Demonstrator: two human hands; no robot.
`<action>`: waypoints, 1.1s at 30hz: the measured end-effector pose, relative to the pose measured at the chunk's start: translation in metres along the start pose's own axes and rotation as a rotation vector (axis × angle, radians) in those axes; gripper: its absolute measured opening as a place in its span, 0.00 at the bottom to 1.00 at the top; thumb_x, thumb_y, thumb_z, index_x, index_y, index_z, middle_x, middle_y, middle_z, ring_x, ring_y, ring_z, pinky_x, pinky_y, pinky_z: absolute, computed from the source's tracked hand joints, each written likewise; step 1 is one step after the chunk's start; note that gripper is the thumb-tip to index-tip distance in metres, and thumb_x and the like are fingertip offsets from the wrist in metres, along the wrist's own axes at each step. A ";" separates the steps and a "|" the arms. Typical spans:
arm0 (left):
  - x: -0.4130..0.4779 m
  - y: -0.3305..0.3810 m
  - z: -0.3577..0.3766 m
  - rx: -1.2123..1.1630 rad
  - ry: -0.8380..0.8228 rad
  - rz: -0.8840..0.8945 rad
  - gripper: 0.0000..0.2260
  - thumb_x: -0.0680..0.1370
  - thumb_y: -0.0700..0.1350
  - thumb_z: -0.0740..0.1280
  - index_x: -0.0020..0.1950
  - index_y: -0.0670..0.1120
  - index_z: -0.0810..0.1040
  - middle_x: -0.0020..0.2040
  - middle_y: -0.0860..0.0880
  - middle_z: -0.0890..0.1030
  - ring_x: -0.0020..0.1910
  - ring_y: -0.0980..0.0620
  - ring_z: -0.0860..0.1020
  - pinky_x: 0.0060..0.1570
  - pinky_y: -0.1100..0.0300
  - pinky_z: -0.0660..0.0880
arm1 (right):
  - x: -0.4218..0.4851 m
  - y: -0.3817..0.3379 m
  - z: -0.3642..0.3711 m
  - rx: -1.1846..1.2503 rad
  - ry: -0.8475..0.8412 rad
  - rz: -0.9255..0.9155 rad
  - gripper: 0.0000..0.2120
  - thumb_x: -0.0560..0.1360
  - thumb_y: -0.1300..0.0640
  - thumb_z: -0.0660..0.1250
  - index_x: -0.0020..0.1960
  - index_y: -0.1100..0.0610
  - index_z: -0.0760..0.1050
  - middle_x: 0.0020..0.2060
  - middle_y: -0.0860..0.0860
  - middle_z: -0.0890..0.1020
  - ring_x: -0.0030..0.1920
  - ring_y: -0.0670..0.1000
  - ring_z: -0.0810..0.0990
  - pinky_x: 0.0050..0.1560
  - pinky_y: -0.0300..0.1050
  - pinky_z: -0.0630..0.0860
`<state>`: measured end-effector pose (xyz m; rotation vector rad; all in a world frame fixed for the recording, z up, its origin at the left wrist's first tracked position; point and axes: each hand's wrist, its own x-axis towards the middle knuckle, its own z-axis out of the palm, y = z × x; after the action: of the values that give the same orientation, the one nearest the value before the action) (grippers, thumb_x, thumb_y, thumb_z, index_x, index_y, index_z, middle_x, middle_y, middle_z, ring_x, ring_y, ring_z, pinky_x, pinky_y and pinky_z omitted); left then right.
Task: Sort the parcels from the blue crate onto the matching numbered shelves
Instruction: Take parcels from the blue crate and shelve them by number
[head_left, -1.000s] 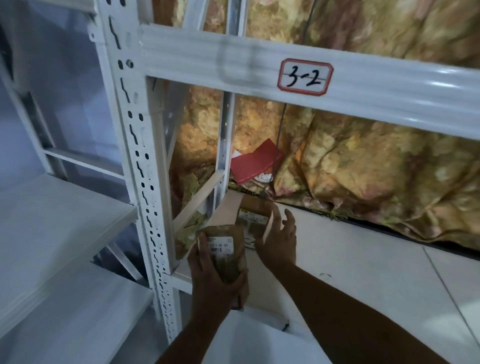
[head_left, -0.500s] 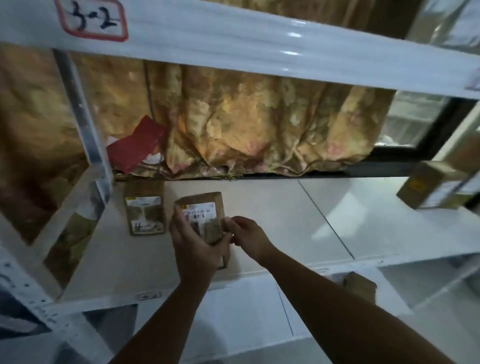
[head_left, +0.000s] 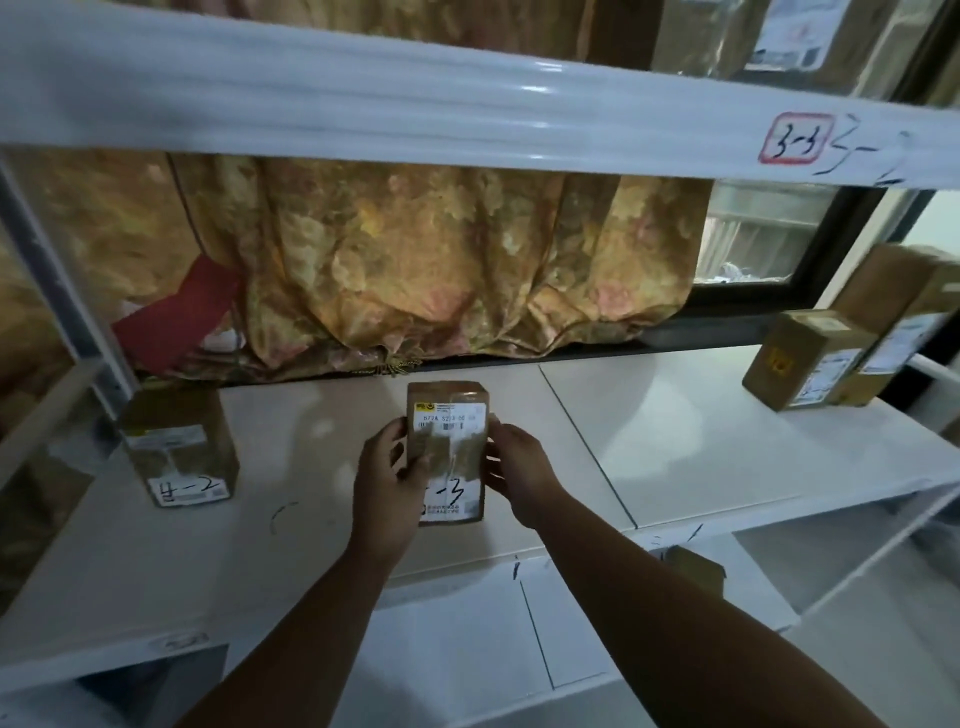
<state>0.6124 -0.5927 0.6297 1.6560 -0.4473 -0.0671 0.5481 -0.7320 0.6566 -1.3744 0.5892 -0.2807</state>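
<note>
"Why is the parcel (head_left: 449, 447) turned face-up like that?"

"To read it, I'd say. The left hand (head_left: 384, 467) grips one long side and the right hand (head_left: 519, 467) the other, fingers curled round the edges. That leaves the printed sticker at the top and the handwritten '-3' lower down uncovered."

"Is it down on the board yet?"

"It's over the middle of the shelf (head_left: 675, 441), toward the front edge. Whether its underside touches, I can't tell from here."

"So is that its place?"

"Probably not quite. The red-bordered tag (head_left: 795, 137) reading 3-3 is stuck on the beam (head_left: 363, 98) overhead, well off to the right. Under that end, a few brown parcels (head_left: 810, 366) stand close together. The box (head_left: 179, 447) far to the left is marked '-2', so that end looks like another number's stretch."

"Rightward, then?"

"That's my guess: past the seam (head_left: 579, 431) in the board and down near that group. The curtain (head_left: 441, 260) bunches along the back edge, so I'd keep it forward, number outward."
</note>
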 end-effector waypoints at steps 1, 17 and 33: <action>0.001 0.002 0.013 0.013 -0.032 -0.014 0.20 0.77 0.37 0.67 0.68 0.48 0.71 0.64 0.49 0.74 0.61 0.51 0.76 0.57 0.50 0.77 | 0.004 0.001 -0.015 0.010 -0.006 -0.016 0.18 0.82 0.48 0.59 0.52 0.61 0.79 0.45 0.56 0.84 0.43 0.53 0.83 0.42 0.42 0.78; 0.007 0.023 0.234 0.057 -0.149 -0.093 0.20 0.77 0.36 0.66 0.68 0.49 0.69 0.59 0.55 0.75 0.56 0.49 0.78 0.47 0.66 0.75 | 0.083 0.007 -0.224 0.004 -0.151 -0.053 0.22 0.83 0.43 0.45 0.52 0.48 0.76 0.43 0.42 0.81 0.37 0.34 0.80 0.33 0.27 0.73; 0.023 -0.005 0.170 0.013 0.030 -0.314 0.27 0.73 0.33 0.67 0.65 0.55 0.65 0.62 0.46 0.75 0.59 0.44 0.75 0.55 0.44 0.76 | 0.097 0.023 -0.141 -0.097 -0.370 -0.116 0.22 0.80 0.39 0.56 0.63 0.55 0.71 0.56 0.55 0.80 0.54 0.50 0.81 0.52 0.46 0.81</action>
<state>0.5835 -0.7601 0.6056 1.7259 -0.1619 -0.2716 0.5479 -0.8950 0.6003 -1.5107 0.2179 -0.0863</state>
